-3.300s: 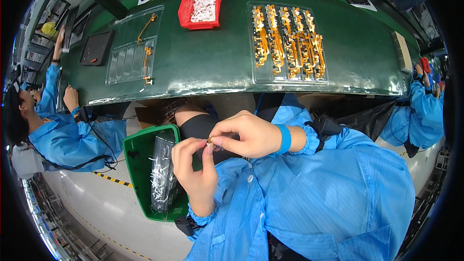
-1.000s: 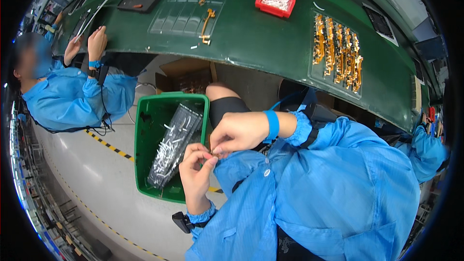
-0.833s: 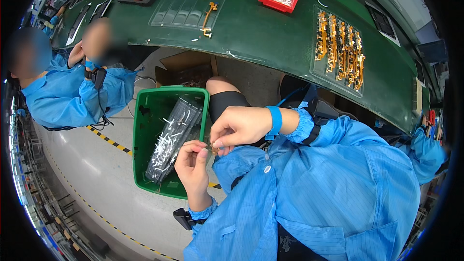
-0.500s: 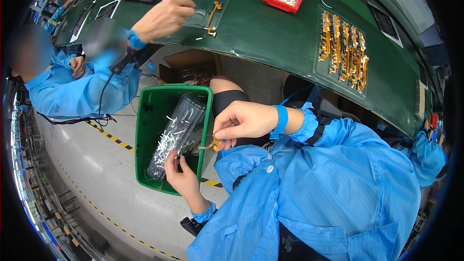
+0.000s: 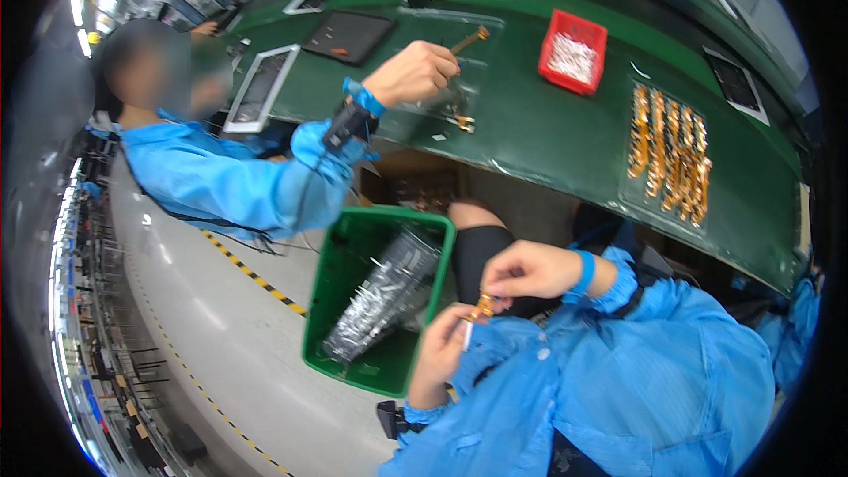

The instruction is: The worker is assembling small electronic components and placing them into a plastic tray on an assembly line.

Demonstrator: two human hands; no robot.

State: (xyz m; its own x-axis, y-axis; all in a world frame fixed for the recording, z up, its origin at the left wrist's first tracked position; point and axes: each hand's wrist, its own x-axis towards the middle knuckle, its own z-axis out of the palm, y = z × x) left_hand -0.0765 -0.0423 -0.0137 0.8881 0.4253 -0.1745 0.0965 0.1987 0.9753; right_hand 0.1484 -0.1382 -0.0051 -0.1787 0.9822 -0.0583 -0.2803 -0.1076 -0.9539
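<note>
My right hand (image 5: 523,270) and my left hand (image 5: 446,349) meet in front of my chest, over my lap. Between their fingertips sits a small gold-coloured flat strip part (image 5: 481,307) with a white tab hanging below it. Both hands pinch it. My sleeves are blue, and a blue band circles my right wrist. Just left of my hands stands a green bin (image 5: 349,258) on the floor, holding a clear bag of small silvery pieces (image 5: 382,296).
A green worktable (image 5: 548,128) curves across the top with a clear sheet of several gold strips (image 5: 669,152), a red tray of white bits (image 5: 572,51) and dark flat trays (image 5: 348,34). A co-worker's hand (image 5: 412,72) at left lifts a gold strip (image 5: 471,37) over the table.
My hands stayed together on the small gold part while my view swung. The co-worker's arm reached out over the table and picked up a gold strip.
</note>
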